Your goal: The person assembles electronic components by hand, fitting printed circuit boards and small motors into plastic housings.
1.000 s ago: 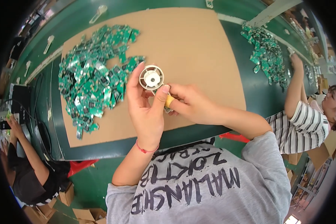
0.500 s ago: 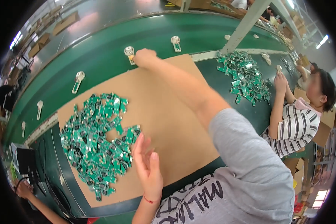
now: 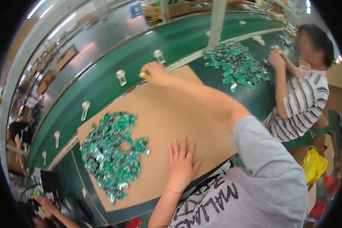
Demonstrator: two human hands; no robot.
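Note:
My left hand (image 3: 181,167) lies flat on the brown cardboard sheet (image 3: 163,117), fingers spread, holding nothing. My right hand (image 3: 155,74) reaches over the sheet's far edge to the green conveyor belt. Its fingers are bent, with a small yellow thing (image 3: 142,75) at the tips; whether it is worn or held cannot be made out. That hand is between two white plastic housings on the belt, a nearer-left one (image 3: 121,78) and a farther-right one (image 3: 159,56). A heap of small green circuit boards (image 3: 114,152) covers the sheet's left part.
More white housings (image 3: 85,110) are spaced along the belt (image 3: 102,85) to the left. At right, a second board heap (image 3: 235,66) sits before a co-worker in a striped shirt (image 3: 300,98). A metal post (image 3: 216,26) rises behind it. Another person's arm (image 3: 51,207) shows lower left.
My right hand has come away from a white housing and is now right of it. My left hand has gone from raised beside the heap to flat on the cardboard. The view has turned.

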